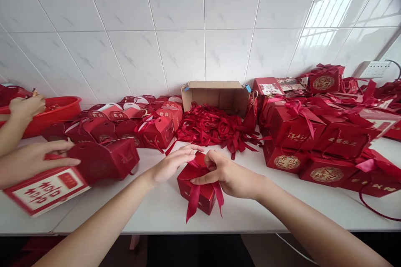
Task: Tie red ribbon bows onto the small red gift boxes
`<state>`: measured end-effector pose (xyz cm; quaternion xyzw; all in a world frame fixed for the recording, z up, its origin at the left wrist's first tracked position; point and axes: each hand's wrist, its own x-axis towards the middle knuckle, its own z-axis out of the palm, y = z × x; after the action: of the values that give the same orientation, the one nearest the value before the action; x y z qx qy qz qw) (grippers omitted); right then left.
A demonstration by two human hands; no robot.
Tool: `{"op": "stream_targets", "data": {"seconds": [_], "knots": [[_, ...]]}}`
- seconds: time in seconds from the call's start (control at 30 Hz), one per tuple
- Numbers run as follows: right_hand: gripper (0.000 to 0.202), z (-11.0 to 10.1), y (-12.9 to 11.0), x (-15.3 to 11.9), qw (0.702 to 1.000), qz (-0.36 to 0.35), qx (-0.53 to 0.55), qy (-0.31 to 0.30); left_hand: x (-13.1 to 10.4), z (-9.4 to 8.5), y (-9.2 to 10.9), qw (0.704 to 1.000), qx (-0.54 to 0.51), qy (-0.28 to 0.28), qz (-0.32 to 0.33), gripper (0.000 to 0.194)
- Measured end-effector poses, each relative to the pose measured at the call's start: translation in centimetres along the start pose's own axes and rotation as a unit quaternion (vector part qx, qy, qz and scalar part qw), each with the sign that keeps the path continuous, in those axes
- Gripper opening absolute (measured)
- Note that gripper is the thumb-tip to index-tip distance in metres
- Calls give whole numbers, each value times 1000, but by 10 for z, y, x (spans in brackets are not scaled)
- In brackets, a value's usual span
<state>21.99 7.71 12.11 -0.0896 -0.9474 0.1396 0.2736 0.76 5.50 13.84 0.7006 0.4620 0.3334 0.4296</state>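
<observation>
We had the small red box on the white table, directly beneath the fingers of both our hands. Our left hand lay flat at its far left edge, the fingers stretched out and held close together, their tips reaching over the lid. Our right hand bent over the top from the other side — index finger crooked, thumb laid out across the lid by the dark pink ribbon. Whether that thumb and finger pinched the ribbon, we could not tell. Two ribbon tails hung down the box's near side, below our right thumb.

Just beyond our fingertips spread a heap of loose red ribbons, spilling from a cardboard carton. To the right of our right fingers rose a stack of red boxes, several tied with bows. Ahead and to the left of our left fingers stood a row of handled boxes. Farther left, a co-worker's hand was at a dark red box and a white-panelled box; another hand hovered over a red basin — well apart from our own fingers.
</observation>
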Motion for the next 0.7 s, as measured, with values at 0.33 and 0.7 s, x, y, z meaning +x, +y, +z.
{"op": "stream_targets", "data": {"seconds": [0.33,0.7], "knots": [[21,7,4,-8,984,57,129,105,-5,21,6,994,71,79,31,35],[14,23,1,-12,908,203,250,268,-6,26,5,995,67,64,42,47]]}}
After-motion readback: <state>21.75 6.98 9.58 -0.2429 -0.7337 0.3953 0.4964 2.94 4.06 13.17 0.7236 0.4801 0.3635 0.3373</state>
